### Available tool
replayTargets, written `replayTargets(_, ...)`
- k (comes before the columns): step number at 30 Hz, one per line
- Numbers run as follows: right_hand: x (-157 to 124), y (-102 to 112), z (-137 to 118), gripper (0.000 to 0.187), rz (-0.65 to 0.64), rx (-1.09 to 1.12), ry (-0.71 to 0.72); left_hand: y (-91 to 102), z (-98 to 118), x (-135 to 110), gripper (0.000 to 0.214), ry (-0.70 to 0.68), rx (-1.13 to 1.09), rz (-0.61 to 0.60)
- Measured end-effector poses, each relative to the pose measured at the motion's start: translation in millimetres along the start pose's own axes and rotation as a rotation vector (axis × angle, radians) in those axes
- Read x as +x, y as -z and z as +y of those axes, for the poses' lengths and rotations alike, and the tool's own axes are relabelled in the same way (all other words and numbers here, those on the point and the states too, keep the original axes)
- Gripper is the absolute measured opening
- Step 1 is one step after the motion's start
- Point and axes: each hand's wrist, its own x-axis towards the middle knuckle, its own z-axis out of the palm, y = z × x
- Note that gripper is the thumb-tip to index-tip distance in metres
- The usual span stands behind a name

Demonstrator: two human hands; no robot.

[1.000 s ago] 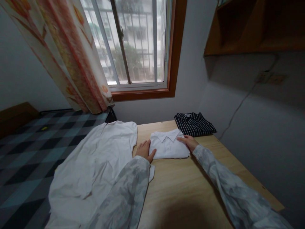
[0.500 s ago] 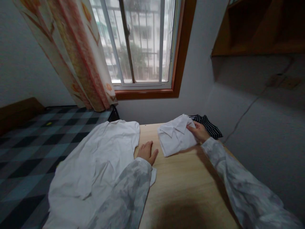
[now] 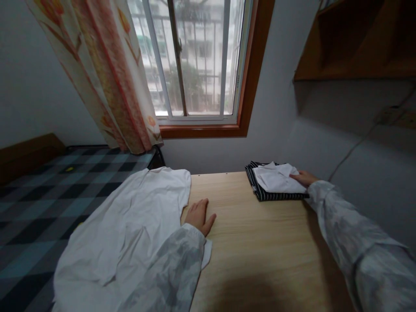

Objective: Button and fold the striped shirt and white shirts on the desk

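My right hand reaches to the table's far right corner and grips the right edge of a folded white shirt. That shirt lies on top of a folded black shirt with thin white stripes. My left hand lies flat and open on the wooden table, fingers stretched out, touching the edge of a large unfolded white shirt. The unfolded shirt is spread over the table's left side and hangs towards the bed.
A bed with a dark checked cover stands on the left. Behind the table are a window and a floral curtain. A wooden shelf hangs on the right wall above a socket with a cable.
My right hand carried the folded white shirt from the middle of the table to the far right and set it on the striped shirt. My left hand let go and stayed flat.
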Motion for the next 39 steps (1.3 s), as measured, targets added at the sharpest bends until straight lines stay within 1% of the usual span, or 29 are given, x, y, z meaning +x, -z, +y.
replayTargets(2,7,-5,9,0.037,0.019,-0.03,-0.004,0.4,0,0,0.059,0.001,-0.002,-0.001)
replayTargets(4,15,-7,13,0.044,0.05,-0.074,0.034,1.0,0,0,0.06,0.006,-0.004,-0.007)
replayTargets(6,20,-7,12,0.055,0.118,-0.184,0.115,1.8,0,0,0.061,0.015,-0.006,-0.016)
replayTargets(9,15,-16,1,0.065,0.291,-0.427,0.311,2.5,0,1,0.062,0.02,-0.009,-0.028)
replayTargets(10,10,-24,-4,0.065,0.318,-0.487,0.391,2.3,-1,2,0.062,0.015,-0.007,-0.032)
replayTargets(11,3,-34,-9,0.065,0.317,-0.533,0.477,1.8,-1,2,0.063,0.009,-0.005,-0.034)
replayTargets(13,-16,-64,-16,0.065,0.201,-0.605,0.638,0.4,-2,3,0.063,0.0,0.003,-0.033)
replayTargets(14,-26,-81,-17,0.066,0.143,-0.632,0.681,-0.4,-3,3,0.063,-0.001,0.006,-0.031)
replayTargets(16,-44,-114,-14,0.075,0.054,-0.685,0.681,-1.6,-4,3,0.062,0.003,0.015,-0.03)
replayTargets(17,-51,-128,-10,0.082,0.036,-0.711,0.666,-1.8,-4,3,0.062,0.005,0.02,-0.032)
replayTargets(18,-56,-139,-6,0.086,0.03,-0.731,0.66,-1.8,-3,3,0.062,0.006,0.025,-0.034)
replayTargets(20,-59,-149,-1,0.089,0.028,-0.758,0.646,-1.0,-2,3,0.063,0.006,0.03,-0.039)
replayTargets(22,-58,-148,-2,0.086,0.016,-0.76,0.633,0.1,-1,3,0.062,0.009,0.03,-0.04)
replayTargets(25,-59,-139,-11,0.083,-0.025,-0.725,0.589,1.3,1,3,0.06,0.012,0.03,-0.04)
replayTargets(28,-74,-137,-16,0.079,-0.039,-0.64,0.562,1.4,1,3,0.061,0.01,0.036,-0.05)
replayTargets(30,-93,-143,-12,0.074,-0.01,-0.543,0.589,1.1,1,3,0.063,0.008,0.04,-0.059)
replayTargets(33,-133,-159,2,0.068,0.043,-0.375,0.677,0.1,0,2,0.064,0.001,0.043,-0.059)
replayTargets(34,-146,-165,7,0.067,0.03,-0.33,0.705,-0.2,0,2,0.063,-0.003,0.042,-0.057)
replayTargets(36,-171,-173,15,0.065,-0.005,-0.258,0.713,-1.0,-1,1,0.063,-0.017,0.04,-0.057)
replayTargets(39,-197,-179,20,0.061,-0.118,-0.188,0.717,-2.3,1,-1,0.06,-0.035,0.045,-0.059)
